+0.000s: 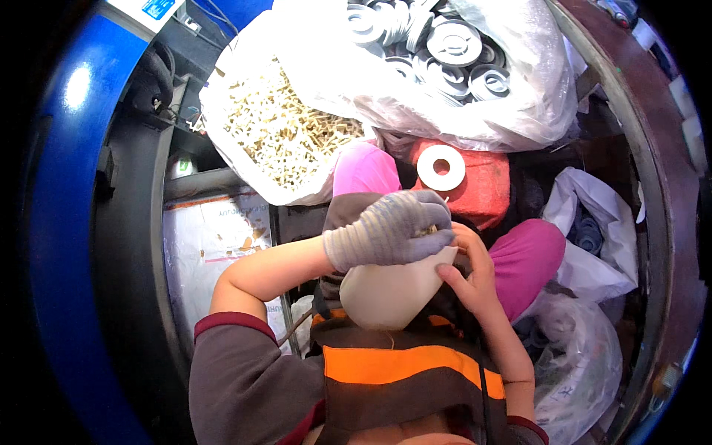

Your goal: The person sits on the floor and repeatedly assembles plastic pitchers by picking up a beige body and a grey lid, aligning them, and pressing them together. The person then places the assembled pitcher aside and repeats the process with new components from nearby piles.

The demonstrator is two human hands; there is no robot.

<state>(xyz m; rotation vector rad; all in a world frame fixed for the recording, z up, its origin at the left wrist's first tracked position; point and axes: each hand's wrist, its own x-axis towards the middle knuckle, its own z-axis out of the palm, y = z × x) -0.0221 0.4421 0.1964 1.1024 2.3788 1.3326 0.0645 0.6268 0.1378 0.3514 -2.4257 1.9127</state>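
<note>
My left hand [393,230], in a grey striped glove, is curled above a white rounded, tapering piece [393,293] in my lap. A little beige [429,231] shows at its bent fingers, apparently small pieces like those in the sack beyond. My bare right hand [473,271] grips the white piece at its right edge, thumb on the near side and fingers behind. The glove hides part of the piece's top. Just beyond my hands, a white ring-shaped disc [426,172] lies on a red block [489,189].
A white sack of small beige pieces [285,126] stands at the far left. Behind it is a large plastic bag [519,122] of white and grey round parts [454,43]. More bags [593,256] sit at right, beside a curved dark edge [630,111]. Blue machinery [74,96] stands left.
</note>
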